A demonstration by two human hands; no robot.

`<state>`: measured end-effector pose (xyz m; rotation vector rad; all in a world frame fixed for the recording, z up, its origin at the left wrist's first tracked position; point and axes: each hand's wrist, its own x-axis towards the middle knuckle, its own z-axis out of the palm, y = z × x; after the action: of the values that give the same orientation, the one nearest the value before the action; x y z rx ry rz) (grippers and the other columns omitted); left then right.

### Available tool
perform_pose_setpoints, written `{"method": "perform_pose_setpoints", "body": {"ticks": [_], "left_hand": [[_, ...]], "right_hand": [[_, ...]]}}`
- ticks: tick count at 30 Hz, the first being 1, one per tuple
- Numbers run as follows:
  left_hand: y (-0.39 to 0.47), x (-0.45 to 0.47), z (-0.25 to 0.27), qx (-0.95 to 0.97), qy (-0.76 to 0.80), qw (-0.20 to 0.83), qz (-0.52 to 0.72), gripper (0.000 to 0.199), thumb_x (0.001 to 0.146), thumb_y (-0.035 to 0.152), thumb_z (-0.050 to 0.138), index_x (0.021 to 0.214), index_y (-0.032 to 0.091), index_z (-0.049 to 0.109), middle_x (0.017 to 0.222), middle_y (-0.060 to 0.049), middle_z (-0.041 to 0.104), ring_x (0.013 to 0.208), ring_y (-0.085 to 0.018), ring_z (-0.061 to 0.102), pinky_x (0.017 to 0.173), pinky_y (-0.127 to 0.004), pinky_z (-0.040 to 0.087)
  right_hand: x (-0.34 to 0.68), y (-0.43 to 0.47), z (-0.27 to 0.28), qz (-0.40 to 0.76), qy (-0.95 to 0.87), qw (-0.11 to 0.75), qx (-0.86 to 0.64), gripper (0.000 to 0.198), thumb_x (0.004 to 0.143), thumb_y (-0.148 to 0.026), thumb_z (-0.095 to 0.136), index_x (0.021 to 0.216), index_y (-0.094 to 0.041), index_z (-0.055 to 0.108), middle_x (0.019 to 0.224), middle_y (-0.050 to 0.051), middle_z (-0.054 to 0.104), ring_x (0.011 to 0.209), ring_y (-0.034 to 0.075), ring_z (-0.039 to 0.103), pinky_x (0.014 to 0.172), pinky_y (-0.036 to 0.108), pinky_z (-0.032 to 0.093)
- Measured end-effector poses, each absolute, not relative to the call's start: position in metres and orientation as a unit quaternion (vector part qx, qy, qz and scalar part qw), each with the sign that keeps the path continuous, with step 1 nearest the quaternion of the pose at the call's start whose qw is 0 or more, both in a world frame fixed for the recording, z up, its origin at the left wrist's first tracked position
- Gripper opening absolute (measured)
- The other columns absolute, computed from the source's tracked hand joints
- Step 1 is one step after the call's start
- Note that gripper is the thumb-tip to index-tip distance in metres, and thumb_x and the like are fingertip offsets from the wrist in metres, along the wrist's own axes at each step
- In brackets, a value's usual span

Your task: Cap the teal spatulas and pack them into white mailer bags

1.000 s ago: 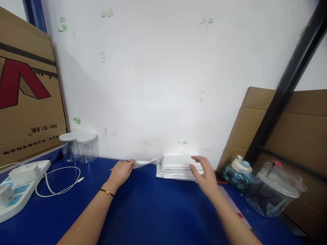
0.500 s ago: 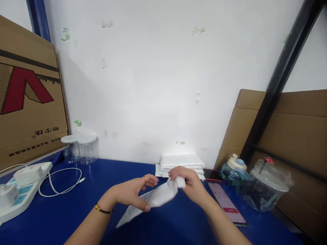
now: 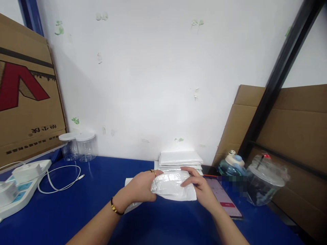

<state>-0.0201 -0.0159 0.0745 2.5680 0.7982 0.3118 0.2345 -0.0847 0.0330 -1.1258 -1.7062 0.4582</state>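
White plastic packet (image 3: 172, 189) lies sideways, long axis left-to-right, pinched by left grip (image 3: 141, 187) and right grip (image 3: 203, 191).

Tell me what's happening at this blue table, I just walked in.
A person is handling a crinkled white plastic sheet with both bare hands. The left hand grips it, with part sticking out on that hand's far side, and the right hand holds its right end. Behind them, a stack of flat white packets sits by the wall. A phone lies beside the right forearm.
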Motion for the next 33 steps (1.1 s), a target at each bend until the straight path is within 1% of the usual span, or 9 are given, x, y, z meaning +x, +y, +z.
{"method": "perform_pose_setpoints", "body": {"ticks": [4,8,12,15,19,23,25,29,33], "left_hand": [[-0.009,-0.01,0.096,0.949,0.313,0.022,0.008,0.054,0.053,0.023,0.064,0.106,0.026,0.055,0.093,-0.004,0.065,0.084,-0.027,0.062,0.071,-0.035,0.047],[-0.004,0.006,0.109,0.943,0.312,-0.05,-0.107,0.051,0.049,0.026,0.072,0.098,0.022,0.059,0.09,-0.006,0.067,0.081,-0.028,0.063,0.068,-0.035,0.049],[-0.002,0.015,0.115,0.934,0.312,-0.087,-0.153,0.054,0.047,0.029,0.076,0.099,0.02,0.061,0.093,-0.008,0.067,0.083,-0.028,0.063,0.072,-0.036,0.049],[-0.002,0.015,0.12,0.928,0.314,-0.106,-0.168,0.05,0.048,0.03,0.076,0.095,0.02,0.062,0.093,-0.009,0.067,0.083,-0.027,0.063,0.073,-0.036,0.049],[-0.004,0.012,0.125,0.922,0.321,-0.12,-0.182,0.048,0.048,0.03,0.077,0.093,0.02,0.062,0.091,-0.009,0.066,0.08,-0.027,0.063,0.073,-0.037,0.048],[-0.002,0.007,0.126,0.923,0.319,-0.12,-0.179,0.05,0.049,0.031,0.077,0.095,0.021,0.06,0.091,-0.008,0.066,0.081,-0.027,0.063,0.073,-0.036,0.047],[-0.001,0.004,0.129,0.922,0.321,-0.125,-0.179,0.051,0.048,0.03,0.077,0.095,0.021,0.06,0.09,-0.007,0.065,0.082,-0.026,0.062,0.074,-0.036,0.046],[-0.002,-0.004,0.14,0.918,0.324,-0.158,-0.166,0.058,0.044,0.02,0.079,0.099,0.021,0.06,0.093,-0.008,0.064,0.086,-0.026,0.059,0.08,-0.037,0.041],[-0.007,-0.014,0.149,0.926,0.316,-0.178,-0.106,0.043,0.057,0.009,0.068,0.098,0.021,0.061,0.092,-0.009,0.063,0.089,-0.025,0.057,0.083,-0.036,0.035]], "right_hand": [[0.246,-0.072,-0.002,0.262,-0.615,0.534,-0.517,0.042,0.071,-0.013,0.045,0.107,-0.027,0.061,0.128,0.005,0.049,0.103,0.021,0.057,0.083,0.037,0.048],[0.264,-0.067,-0.019,0.294,-0.557,0.508,-0.588,0.052,0.059,-0.011,0.038,0.105,-0.022,0.059,0.106,0.005,0.061,0.089,0.019,0.061,0.075,0.034,0.05],[0.271,-0.068,-0.018,0.289,-0.557,0.471,-0.62,0.049,0.061,-0.012,0.038,0.104,-0.021,0.059,0.109,0.006,0.061,0.083,0.019,0.062,0.072,0.033,0.05],[0.268,-0.071,-0.013,0.27,-0.581,0.439,-0.63,0.045,0.065,-0.013,0.041,0.106,-0.02,0.059,0.109,0.006,0.061,0.091,0.02,0.06,0.082,0.036,0.047],[0.26,-0.078,-0.011,0.291,-0.65,0.364,-0.6,0.059,0.073,-0.03,0.057,0.13,-0.023,0.045,0.134,0.007,0.046,0.121,0.025,0.044,0.099,0.039,0.037],[0.244,-0.079,-0.016,0.253,-0.732,0.224,-0.592,0.103,0.054,-0.055,0.075,0.141,-0.026,0.029,0.149,0.007,0.025,0.137,0.031,0.014,0.112,0.046,0.012],[0.235,-0.077,-0.019,0.209,-0.747,0.179,-0.605,0.098,0.058,-0.063,0.069,0.141,-0.029,0.029,0.148,0.004,0.027,0.138,0.031,0.012,0.112,0.048,0.005],[0.224,-0.075,-0.02,0.158,-0.755,0.152,-0.617,0.073,0.076,-0.068,0.047,0.139,-0.035,0.032,0.148,0.0,0.029,0.137,0.027,0.015,0.112,0.046,0.005],[0.219,-0.077,-0.019,0.148,-0.75,0.155,-0.626,0.073,0.076,-0.07,0.046,0.138,-0.035,0.033,0.147,0.001,0.03,0.137,0.028,0.016,0.112,0.047,0.006]]}}
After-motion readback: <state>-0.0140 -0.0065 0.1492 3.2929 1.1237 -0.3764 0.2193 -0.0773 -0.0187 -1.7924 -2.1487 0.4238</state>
